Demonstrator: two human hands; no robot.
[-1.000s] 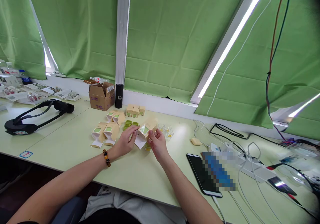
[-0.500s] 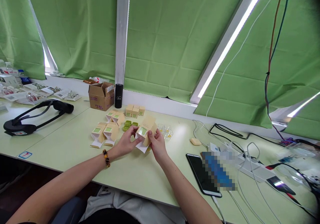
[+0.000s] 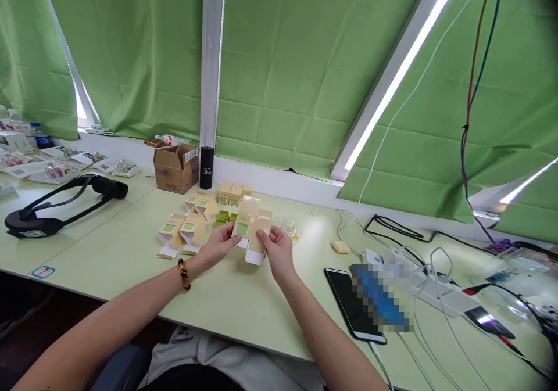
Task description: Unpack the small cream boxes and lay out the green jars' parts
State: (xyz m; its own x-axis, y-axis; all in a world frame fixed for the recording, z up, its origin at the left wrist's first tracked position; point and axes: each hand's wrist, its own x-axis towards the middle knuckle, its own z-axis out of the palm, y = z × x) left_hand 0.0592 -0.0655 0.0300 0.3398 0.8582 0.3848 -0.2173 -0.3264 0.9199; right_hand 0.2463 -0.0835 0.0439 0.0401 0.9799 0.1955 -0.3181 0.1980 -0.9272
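Small windowed carton (image 3: 253,226) pinched at both sides by left hand (image 3: 221,244) and right hand (image 3: 279,251).
It is held above the table (image 3: 248,304); from it, green tubs (image 3: 223,215) are seen at ten o'clock, clear cups (image 3: 292,228) at three.

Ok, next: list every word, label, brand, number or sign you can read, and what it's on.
None reads clearly.
Held carton: faint print, too small.
Brown box: purple print and white label, blurred.
Black tumbler: round pale logo, too small.
Table sticker: red mark in blue frame, unclear.
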